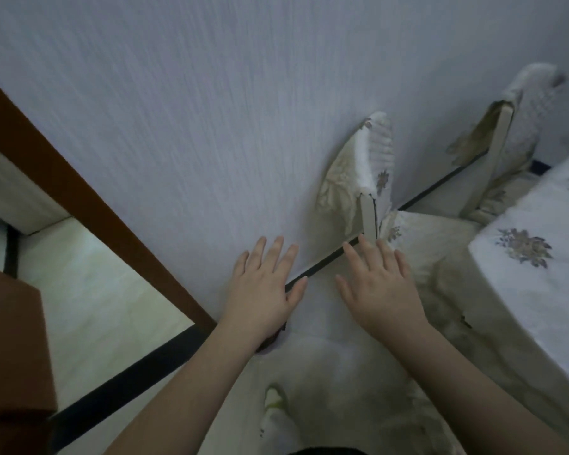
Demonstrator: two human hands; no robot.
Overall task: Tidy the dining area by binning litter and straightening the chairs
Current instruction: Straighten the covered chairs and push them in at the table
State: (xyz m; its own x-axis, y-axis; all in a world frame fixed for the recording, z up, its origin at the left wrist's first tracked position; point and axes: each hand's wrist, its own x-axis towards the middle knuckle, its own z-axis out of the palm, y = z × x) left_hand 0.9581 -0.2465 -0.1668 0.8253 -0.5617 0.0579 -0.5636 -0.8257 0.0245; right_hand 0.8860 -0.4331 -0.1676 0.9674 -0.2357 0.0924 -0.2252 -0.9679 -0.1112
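Two chairs with cream floral covers stand along the pale wall. The nearer chair (363,172) has its back against the wall and its seat (431,238) reaches toward the table. The farther chair (513,116) is at the upper right. My left hand (263,287) is held out with straight, spread fingers and holds nothing, in front of the wall's foot. My right hand (378,284) is likewise spread and empty, its fingertips close to the nearer chair's back post; whether they touch it I cannot tell. The picture is blurred.
A table with a white floral cloth (536,257) fills the right side. A brown door frame (89,205) runs diagonally at the left, with brown furniture (10,343) at the lower left. A dark skirting strip (122,376) lines the pale floor. My slippered foot (276,412) shows below.
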